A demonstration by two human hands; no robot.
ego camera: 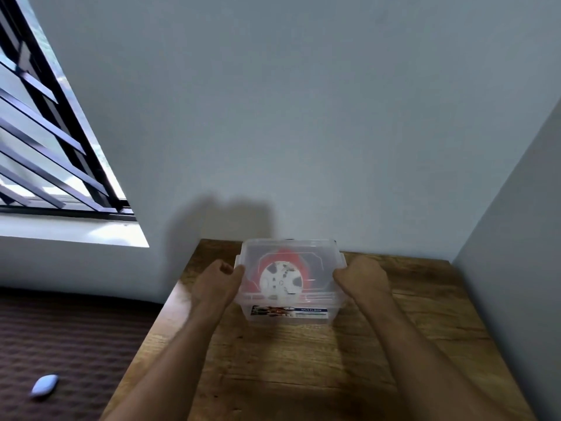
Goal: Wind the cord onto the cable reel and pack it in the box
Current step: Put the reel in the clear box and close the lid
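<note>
A clear plastic box (pixel 303 317) with a blue-and-white label on its front stands near the back of the wooden table (pixel 303 366). Its clear lid (pixel 291 249) lies on top. Through the lid I see the cable reel (pixel 280 281), a white hub with a red cord wound around it. My left hand (pixel 217 279) grips the box's left rim with the thumb on the lid. My right hand (pixel 359 276) grips the right rim the same way. The picture is slightly blurred.
The table sits in a corner, with a grey wall behind and another wall close on the right. A barred window is at the upper left. Left of the table lies a dark brown textured surface with a small pale blue object (pixel 44 385) on it.
</note>
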